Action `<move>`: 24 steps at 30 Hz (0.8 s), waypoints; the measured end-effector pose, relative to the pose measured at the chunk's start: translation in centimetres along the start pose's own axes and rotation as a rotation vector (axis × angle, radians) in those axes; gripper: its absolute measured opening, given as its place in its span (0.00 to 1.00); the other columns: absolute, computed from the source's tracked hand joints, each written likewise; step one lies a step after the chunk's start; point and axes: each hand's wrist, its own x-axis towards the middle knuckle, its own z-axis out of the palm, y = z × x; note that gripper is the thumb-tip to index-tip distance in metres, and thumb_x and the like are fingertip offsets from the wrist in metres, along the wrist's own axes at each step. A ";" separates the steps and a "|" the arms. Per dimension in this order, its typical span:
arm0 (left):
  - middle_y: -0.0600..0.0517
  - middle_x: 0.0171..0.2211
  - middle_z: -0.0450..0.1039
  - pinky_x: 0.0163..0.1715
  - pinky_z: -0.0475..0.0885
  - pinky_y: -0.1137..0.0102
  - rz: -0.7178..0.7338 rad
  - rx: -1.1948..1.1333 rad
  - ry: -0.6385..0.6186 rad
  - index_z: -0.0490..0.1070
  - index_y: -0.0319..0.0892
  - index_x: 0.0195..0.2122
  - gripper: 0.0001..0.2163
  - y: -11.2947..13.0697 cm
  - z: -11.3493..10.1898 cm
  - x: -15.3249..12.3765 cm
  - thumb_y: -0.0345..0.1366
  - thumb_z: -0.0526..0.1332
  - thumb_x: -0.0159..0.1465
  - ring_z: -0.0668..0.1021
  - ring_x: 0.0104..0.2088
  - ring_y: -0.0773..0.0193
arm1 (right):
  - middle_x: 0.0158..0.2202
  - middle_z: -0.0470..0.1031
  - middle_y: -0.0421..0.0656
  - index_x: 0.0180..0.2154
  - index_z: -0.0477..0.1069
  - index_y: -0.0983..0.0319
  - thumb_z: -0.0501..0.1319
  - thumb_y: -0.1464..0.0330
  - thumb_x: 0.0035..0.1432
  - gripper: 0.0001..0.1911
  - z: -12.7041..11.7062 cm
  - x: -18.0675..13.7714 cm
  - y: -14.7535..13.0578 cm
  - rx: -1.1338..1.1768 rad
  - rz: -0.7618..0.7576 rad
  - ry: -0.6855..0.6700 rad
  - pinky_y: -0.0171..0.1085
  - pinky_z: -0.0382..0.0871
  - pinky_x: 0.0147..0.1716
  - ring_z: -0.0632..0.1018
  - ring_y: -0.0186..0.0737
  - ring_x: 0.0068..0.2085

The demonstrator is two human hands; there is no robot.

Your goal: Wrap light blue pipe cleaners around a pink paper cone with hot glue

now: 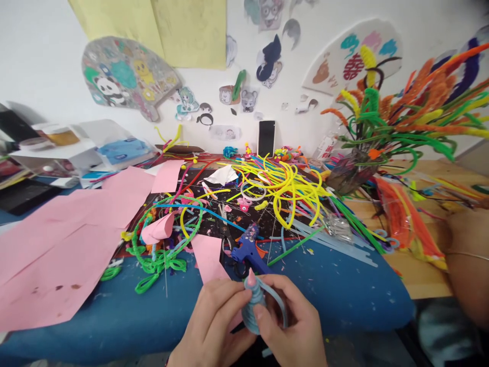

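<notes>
Above the table's near edge, both hands are closed on a small pink paper cone [250, 278] wound with light blue pipe cleaner [252, 308]. My left hand [216, 323] grips it from the left, its fingertips high on the coils. From the right, my right hand [296, 323] presses a thumb against the front of the coils. A loose length of the pipe cleaner loops out over the right fingers. The pink tip points up, uncovered. Just beyond the hands lie a blue glue gun [248, 247], black-handled scissors [228, 237] and a pink paper strip [209, 257].
Pink paper sheets [57, 244] cover the left side. Yellow pipe cleaners [290, 188] tangle at the back, green ones [160, 262] nearer left. Pale glue sticks [336, 242] lie right. A bundle of colourful pipe cleaners [393, 122] stands behind them. Another person's arm [468, 260] is at the right edge.
</notes>
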 end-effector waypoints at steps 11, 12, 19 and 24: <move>0.42 0.45 0.72 0.50 0.75 0.69 -0.015 0.105 0.022 0.71 0.32 0.51 0.09 0.1 -0.3 -0.4 0.31 0.60 0.73 0.76 0.47 0.59 | 0.20 0.71 0.34 0.38 0.79 0.57 0.63 0.69 0.51 0.10 1.0 -0.3 0.1 -0.143 -0.192 0.114 0.28 0.61 0.17 0.64 0.29 0.18; 0.42 0.44 0.73 0.49 0.76 0.68 -0.018 0.120 0.027 0.71 0.33 0.51 0.09 0.0 -0.3 -0.4 0.32 0.60 0.73 0.76 0.47 0.59 | 0.20 0.71 0.34 0.38 0.78 0.57 0.63 0.69 0.51 0.10 1.0 -0.3 0.1 -0.135 -0.202 0.111 0.28 0.60 0.16 0.64 0.29 0.18; 0.43 0.44 0.73 0.45 0.78 0.68 -0.018 0.066 0.055 0.68 0.35 0.52 0.10 -0.5 -0.1 -0.3 0.34 0.60 0.73 0.78 0.45 0.59 | 0.27 0.78 0.35 0.39 0.76 0.56 0.62 0.71 0.52 0.11 1.2 -0.3 0.3 -0.114 -0.277 0.092 0.28 0.59 0.15 0.63 0.27 0.17; 0.43 0.43 0.74 0.44 0.78 0.68 -0.031 0.011 0.048 0.68 0.35 0.52 0.10 -0.6 0.1 -0.8 0.32 0.61 0.72 0.79 0.44 0.59 | 0.29 0.80 0.33 0.40 0.74 0.55 0.62 0.72 0.53 0.12 1.2 -0.3 0.5 -0.145 -0.373 0.119 0.28 0.60 0.15 0.61 0.26 0.17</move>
